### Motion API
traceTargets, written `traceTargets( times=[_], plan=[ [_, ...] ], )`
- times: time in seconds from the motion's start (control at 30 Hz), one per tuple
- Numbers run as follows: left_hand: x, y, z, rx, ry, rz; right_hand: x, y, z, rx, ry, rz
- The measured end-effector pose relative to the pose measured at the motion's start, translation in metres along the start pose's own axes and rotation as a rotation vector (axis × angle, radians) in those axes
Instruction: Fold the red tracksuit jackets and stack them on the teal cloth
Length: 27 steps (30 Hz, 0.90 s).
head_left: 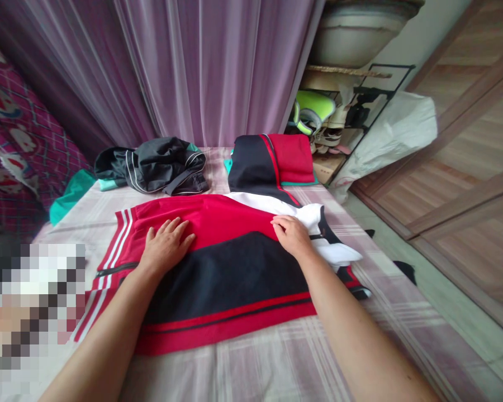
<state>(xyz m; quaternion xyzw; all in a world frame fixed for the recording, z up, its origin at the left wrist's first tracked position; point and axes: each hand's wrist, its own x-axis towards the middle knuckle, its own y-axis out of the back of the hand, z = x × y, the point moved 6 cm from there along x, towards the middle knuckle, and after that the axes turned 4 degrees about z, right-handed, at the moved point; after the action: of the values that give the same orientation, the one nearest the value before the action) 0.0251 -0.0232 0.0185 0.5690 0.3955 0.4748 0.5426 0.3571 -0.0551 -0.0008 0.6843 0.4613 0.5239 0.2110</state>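
A red, black and white track jacket point(230, 273) lies spread on the checked bed cover, its red and black hem towards me. White stripes and a dark zip run along its left side; white cloth point(339, 251) shows at its right. My left hand point(165, 245) rests flat on the red upper part with its fingers apart. On the right, my right hand point(292, 234) touches the jacket where red meets white, its fingers slightly bent and lying on the cloth. No cloth is visibly gripped in either hand.
Behind the jacket are a crumpled black garment point(163, 164) and a folded black and red garment point(272, 162) on the checked cover point(218, 374). Purple curtains point(209, 72) hang behind. A shelf with shoes point(332, 135), a white bag point(396, 134) and wooden doors point(465, 151) stand right.
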Motion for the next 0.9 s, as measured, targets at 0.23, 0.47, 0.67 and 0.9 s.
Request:
traceTargets(
  times=[0.23,0.47,0.67,0.9],
  plan=[
    [-0.040,0.015,0.068,-0.110,-0.232,0.058,0.004,0.003,-0.005,-0.102,-0.007,-0.074],
    [-0.055,0.000,0.086,-0.091,-0.226,0.116,-0.018,0.010,-0.097,-0.046,0.107,-0.091],
    [-0.076,0.022,0.081,-0.145,-0.262,0.239,-0.060,-0.004,-0.135,-0.084,0.133,-0.283],
    [-0.121,0.021,0.020,-0.115,-0.050,0.224,-0.072,0.024,-0.066,-0.251,-0.057,-0.277]
  ],
)
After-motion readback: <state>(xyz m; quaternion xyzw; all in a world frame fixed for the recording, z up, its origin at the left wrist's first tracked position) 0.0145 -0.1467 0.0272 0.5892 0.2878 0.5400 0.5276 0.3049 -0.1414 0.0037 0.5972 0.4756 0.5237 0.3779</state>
